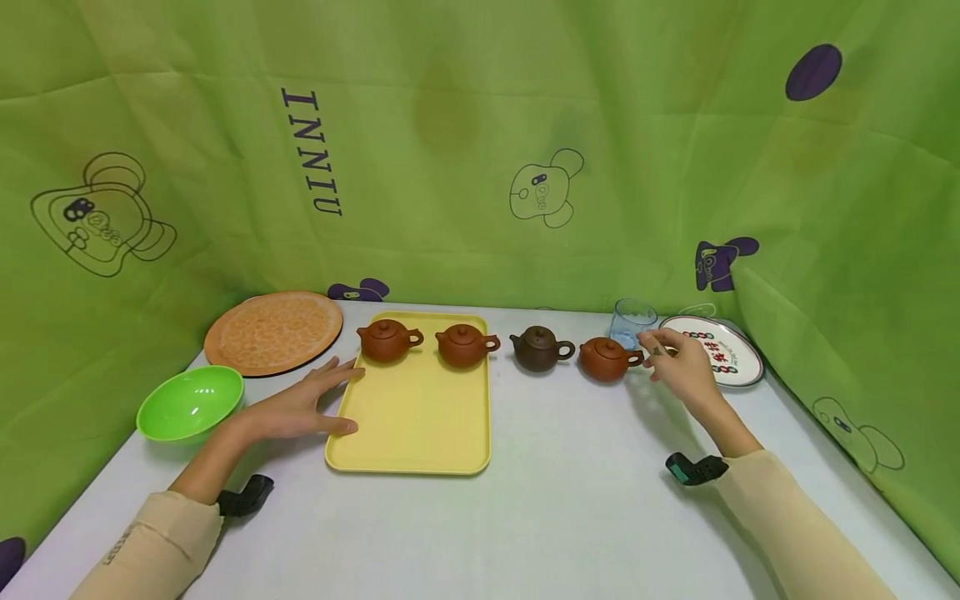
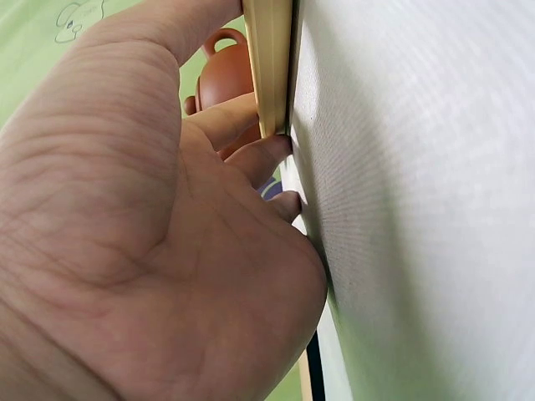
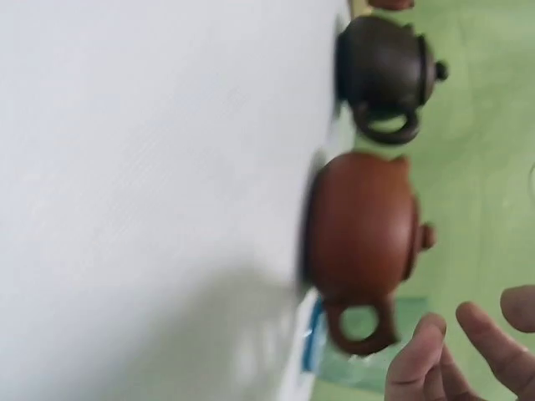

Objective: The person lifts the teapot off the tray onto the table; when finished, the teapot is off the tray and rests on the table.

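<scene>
The red teapot [image 1: 604,358] stands upright on the bench [image 1: 570,467], handle toward the right hand [image 1: 678,365], spout toward the dark teapot [image 1: 538,348]. That hand hovers loose-fingered, holding nothing. The left hand [image 1: 300,406] lies flat against the yellow tray [image 1: 416,417].

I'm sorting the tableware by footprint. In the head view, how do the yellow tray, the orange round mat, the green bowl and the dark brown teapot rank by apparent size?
1. yellow tray
2. orange round mat
3. green bowl, though it lies nearer the camera than the mat
4. dark brown teapot
</scene>
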{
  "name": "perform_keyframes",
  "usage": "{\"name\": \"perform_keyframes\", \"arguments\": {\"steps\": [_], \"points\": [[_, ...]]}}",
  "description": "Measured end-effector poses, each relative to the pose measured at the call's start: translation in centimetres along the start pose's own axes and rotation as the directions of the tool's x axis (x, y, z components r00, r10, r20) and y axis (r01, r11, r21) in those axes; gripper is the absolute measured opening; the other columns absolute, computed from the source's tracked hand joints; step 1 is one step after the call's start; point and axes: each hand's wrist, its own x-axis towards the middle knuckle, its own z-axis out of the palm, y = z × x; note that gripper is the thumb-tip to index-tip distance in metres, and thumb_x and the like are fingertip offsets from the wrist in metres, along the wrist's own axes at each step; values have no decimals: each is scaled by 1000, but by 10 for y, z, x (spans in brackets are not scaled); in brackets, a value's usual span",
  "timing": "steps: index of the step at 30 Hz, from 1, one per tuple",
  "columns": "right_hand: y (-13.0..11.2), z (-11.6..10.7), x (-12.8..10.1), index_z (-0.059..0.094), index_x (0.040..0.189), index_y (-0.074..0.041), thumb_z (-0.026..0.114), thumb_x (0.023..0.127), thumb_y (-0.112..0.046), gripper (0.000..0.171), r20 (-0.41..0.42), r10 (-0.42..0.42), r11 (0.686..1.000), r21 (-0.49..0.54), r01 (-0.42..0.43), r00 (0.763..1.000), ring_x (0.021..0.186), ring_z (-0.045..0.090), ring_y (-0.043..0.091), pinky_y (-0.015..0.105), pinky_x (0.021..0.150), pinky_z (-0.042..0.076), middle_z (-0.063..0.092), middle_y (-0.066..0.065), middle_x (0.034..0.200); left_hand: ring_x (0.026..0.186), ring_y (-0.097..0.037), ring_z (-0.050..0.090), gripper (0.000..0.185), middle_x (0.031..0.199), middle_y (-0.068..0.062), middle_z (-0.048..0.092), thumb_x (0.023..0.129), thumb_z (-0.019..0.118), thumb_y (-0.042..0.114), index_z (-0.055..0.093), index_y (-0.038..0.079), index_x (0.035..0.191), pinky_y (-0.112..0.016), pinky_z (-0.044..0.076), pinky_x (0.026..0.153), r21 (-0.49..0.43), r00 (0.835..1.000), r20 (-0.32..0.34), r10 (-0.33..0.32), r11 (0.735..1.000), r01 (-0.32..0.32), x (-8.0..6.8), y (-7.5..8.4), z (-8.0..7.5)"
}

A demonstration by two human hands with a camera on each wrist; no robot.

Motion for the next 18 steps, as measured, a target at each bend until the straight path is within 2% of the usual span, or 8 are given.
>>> {"name": "perform_keyframes", "arguments": {"steps": [6, 10, 18], "points": [[-27, 8, -1, 67, 135, 1, 56, 110, -38, 47, 30, -31, 997, 71, 29, 999, 70, 70, 7, 29, 63, 60, 70, 30, 125, 161, -57, 8, 90, 174, -30, 20, 90, 83, 44, 42, 7, 161, -82, 9, 123, 6, 1000, 1, 6, 1000, -6, 0, 0, 0], [-46, 18, -3, 64, 138, 1, 58, 110, -35, 46, 72, -63, 989, 137, 53, 995, 76, 68, 5, 26, 62, 60, 67, 30, 125, 161, -58, 8, 90, 174, -30, 20, 90, 83, 44, 43, 7, 161, -83, 10, 123, 8, 1000, 2, 9, 1000, -9, 0, 0, 0], [-72, 50, 2, 63, 138, -1, 62, 109, -28, 40, 116, -132, 969, 223, 103, 984, 63, 66, 9, 26, 53, 56, 69, 28, 115, 161, -57, 8, 90, 174, -30, 20, 90, 83, 44, 42, 7, 161, -83, 11, 122, 8, 1000, 1, 7, 1000, -7, 0, 0, 0]]}}
